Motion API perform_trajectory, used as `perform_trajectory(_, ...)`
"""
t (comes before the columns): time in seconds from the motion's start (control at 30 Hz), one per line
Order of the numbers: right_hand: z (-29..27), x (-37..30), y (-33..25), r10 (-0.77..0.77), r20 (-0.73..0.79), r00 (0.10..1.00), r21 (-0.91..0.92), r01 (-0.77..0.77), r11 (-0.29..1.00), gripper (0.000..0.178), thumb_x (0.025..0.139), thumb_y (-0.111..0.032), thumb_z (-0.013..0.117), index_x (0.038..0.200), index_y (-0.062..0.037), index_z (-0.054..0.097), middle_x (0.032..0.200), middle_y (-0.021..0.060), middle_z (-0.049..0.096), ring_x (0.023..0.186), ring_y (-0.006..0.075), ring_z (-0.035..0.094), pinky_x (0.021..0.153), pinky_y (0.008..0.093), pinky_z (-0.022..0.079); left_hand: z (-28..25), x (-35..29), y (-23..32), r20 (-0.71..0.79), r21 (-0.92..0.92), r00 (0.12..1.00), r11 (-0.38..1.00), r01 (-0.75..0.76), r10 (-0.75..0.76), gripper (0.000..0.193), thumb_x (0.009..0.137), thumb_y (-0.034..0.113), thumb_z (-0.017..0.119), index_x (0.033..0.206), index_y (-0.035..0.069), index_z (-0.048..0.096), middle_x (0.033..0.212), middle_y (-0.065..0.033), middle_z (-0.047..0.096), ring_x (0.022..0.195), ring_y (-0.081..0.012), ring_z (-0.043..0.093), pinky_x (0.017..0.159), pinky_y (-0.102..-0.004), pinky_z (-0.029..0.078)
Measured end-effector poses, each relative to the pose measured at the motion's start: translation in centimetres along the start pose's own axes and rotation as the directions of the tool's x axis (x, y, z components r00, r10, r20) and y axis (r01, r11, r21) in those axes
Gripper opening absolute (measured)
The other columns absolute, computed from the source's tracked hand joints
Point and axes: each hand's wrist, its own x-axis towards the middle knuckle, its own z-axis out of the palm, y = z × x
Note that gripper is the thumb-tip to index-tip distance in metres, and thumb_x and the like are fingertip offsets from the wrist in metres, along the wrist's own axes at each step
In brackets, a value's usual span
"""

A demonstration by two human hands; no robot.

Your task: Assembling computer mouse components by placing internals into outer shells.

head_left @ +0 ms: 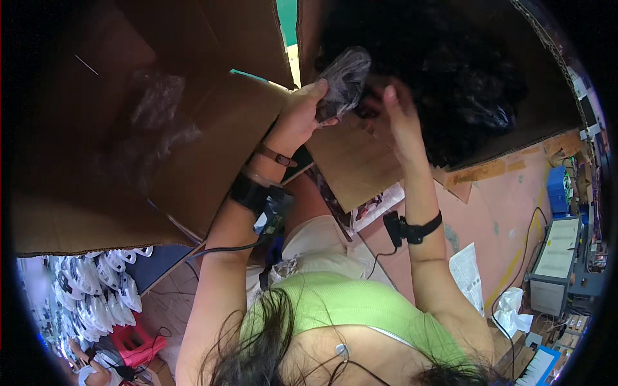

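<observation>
My left hand [299,116] is closed on a crumpled clear plastic bag [347,77], with its thumb along the bag's near side. Whatever the bag holds is too dim to make out. Just right of the bag is my right hand [400,125], its fingers smeared by motion. It hovers beside a large heap of black, curly, hair-like material [418,58] in the right cardboard box [354,164]. Something shiny, like clear plastic [492,112], lies among the black heap. Loose clear plastic [158,106] also lies in the dark left cardboard box [84,212].
Both boxes stand side by side in front of me. At the lower left hang several white plastic-wrapped items [90,289] near a red stool [135,347] and another person's arm [96,370]. A blue bin [559,190] and a grey machine [553,257] stand at the right, with cables.
</observation>
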Motion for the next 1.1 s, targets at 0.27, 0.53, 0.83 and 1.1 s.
perform_trajectory(0.27, -0.8, 0.7, -0.1, 0.213, 0.287, 0.934, 0.064, -0.24, 0.969, 0.022, 0.077, -0.007, 0.057, 0.096, 0.0035, 0.049, 0.076, 0.0094, 0.059, 0.061, 0.0138, 0.057, 0.056, 0.0232, 0.048, -0.1, -1.5, 0.9, 0.122, -0.409, 0.992, 0.911, 0.056, -0.006, 0.041, 0.085, 0.022, 0.052, 0.117, 0.001, 0.04, 0.095, -0.0093, 0.058, 0.084, -0.0217, 0.058, 0.07, -0.0292, 0.05)
perform_trajectory(0.53, 0.0, 2.9, -1.7, 0.353, 0.449, 0.821, 0.26, -0.498, 0.827, 0.014, 0.079, -0.003, 0.052, 0.091, 0.0044, 0.053, 0.078, 0.0104, 0.058, 0.064, 0.0147, 0.055, 0.061, 0.0264, 0.049, 2.6, -1.4, 0.2, 0.176, 0.908, 0.618, 0.116, -0.403, 0.767, 0.074, 0.066, 0.006, 0.068, 0.129, 0.008, 0.029, 0.115, -0.0144, 0.044, 0.082, -0.0301, 0.056, 0.078, -0.0348, 0.044)
perform_trajectory(0.83, -1.2, 5.8, -2.1, 0.337, 0.422, 0.842, 0.501, -0.526, 0.687, 0.015, 0.079, -0.001, 0.051, 0.092, 0.0062, 0.051, 0.079, 0.0122, 0.057, 0.067, 0.0154, 0.055, 0.063, 0.0263, 0.049, 1.1, 1.4, 2.4, 0.222, 0.927, 0.705, 0.078, -0.366, 0.673, 0.014, 0.073, 0.015, 0.061, 0.081, 0.005, 0.064, 0.077, -0.0137, 0.06, 0.074, -0.0297, 0.056, 0.068, -0.0357, 0.044)
perform_trajectory(1.1, -0.5, 5.7, -4.1, 0.184, 0.202, 0.962, 0.033, -0.195, 0.98, 0.031, 0.069, -0.004, 0.06, 0.096, -0.0004, 0.046, 0.071, 0.0079, 0.057, 0.057, 0.0127, 0.054, 0.051, 0.0241, 0.044, 2.7, 3.2, 5.8, 0.097, 0.948, 0.937, 0.254, -0.19, 0.337, 0.015, 0.071, 0.017, 0.061, 0.077, 0.004, 0.064, 0.073, -0.0144, 0.061, 0.07, -0.0269, 0.06, 0.064, -0.0308, 0.045)
